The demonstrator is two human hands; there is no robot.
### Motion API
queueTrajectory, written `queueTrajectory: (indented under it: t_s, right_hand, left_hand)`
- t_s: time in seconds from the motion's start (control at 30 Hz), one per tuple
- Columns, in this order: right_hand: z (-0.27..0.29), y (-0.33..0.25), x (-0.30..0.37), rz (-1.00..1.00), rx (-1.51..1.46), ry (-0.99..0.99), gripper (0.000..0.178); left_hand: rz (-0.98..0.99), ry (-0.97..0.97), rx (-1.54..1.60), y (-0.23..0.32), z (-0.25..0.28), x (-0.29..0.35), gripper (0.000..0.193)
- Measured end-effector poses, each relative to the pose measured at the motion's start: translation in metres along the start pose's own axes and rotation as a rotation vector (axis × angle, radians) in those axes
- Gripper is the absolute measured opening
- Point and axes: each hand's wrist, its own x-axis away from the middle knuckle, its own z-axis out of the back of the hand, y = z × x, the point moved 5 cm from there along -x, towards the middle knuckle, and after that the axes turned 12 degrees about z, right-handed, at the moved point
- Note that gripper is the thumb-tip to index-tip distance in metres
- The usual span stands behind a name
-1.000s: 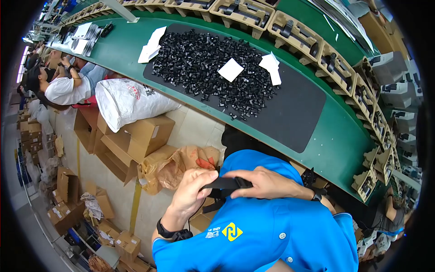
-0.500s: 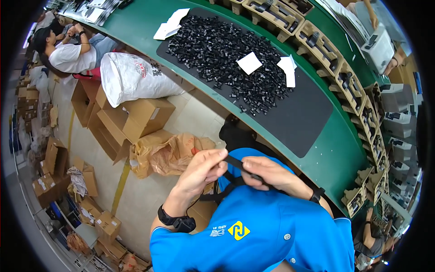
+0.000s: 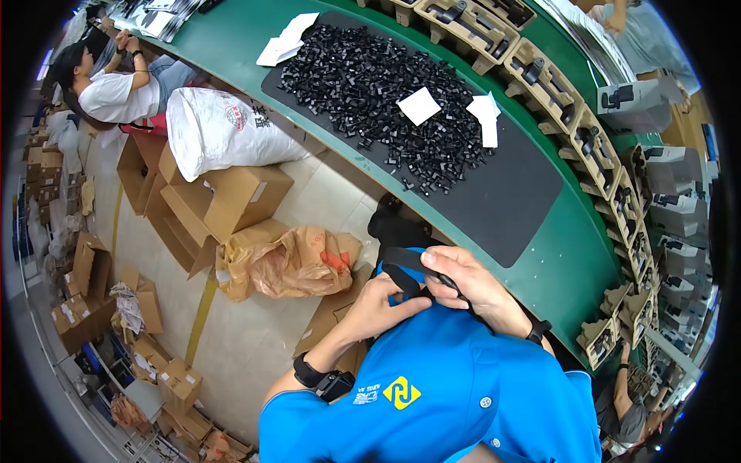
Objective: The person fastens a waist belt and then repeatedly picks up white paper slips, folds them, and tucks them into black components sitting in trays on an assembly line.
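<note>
1. Black flat strap [image 3: 401,278] now curves into a loop, no longer straight; judged slack.
2. Right hand [image 3: 469,283]: fingers pinching it.
3. Left hand [image 3: 376,310]: fingers against it, grip unclear.
4. Position: before blue buttoned shirt [image 3: 448,363], near green desk [image 3: 557,295].

There are 2 hands: 1 left hand [image 3: 380,310] and 1 right hand [image 3: 467,282], with 1 black strap [image 3: 400,257] and 2 black wristbands [image 3: 310,374]. 1 blue shirt [image 3: 455,370] bears 1 yellow emblem [image 3: 402,393] and 2 visible buttons [image 3: 485,402]. 1 green table [image 3: 559,309] carries 1 dark mat [image 3: 513,224] and 1 heap of black parts [image 3: 370,85], too many to count, with 1 lone white sheet [image 3: 419,106]. 1 white sack [image 3: 220,135] and 1 tan plastic bag [image 3: 297,262] show. Overlap prevents a sure count of tan trays [image 3: 455,42] and cardboard boxes [image 3: 247,204].
</note>
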Motion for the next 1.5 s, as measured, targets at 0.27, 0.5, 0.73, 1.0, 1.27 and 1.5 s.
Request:
queueTrajectory:
  t_s: [0.27, 0.5, 0.73, 1.0, 1.27, 1.5]
  right_hand:
    - [0.002, -0.001, -0.007, -0.066, -0.089, 0.061, 0.029]
    - [0.002, 0.000, -0.009, -0.089, -0.135, 0.062, 0.026]
    - [0.003, 0.002, -0.007, -0.138, -0.173, 0.055, 0.027]
    - [0.011, 0.002, -0.017, -0.084, -0.191, 0.202, 0.031]
    - [0.018, -0.015, -0.020, 0.025, -0.116, 0.193, 0.031]
    - [0.016, -0.017, -0.021, 0.015, -0.123, 0.201, 0.031]
  left_hand:
    - [-0.343, 0.361, -0.597, 0.037, 0.000, 0.012, 0.019]
    - [-0.389, 0.428, -0.556, 0.035, -0.001, 0.017, 0.019]
    - [-0.276, 0.370, -0.497, 0.009, 0.001, 0.021, 0.019]
    - [-0.079, 0.274, -0.412, -0.010, 0.019, 0.010, 0.026]
    - [0.457, -0.084, 0.179, -0.004, -0.008, -0.005, 0.028]
    - [0.177, -0.075, 0.181, 0.003, -0.002, -0.008, 0.022]
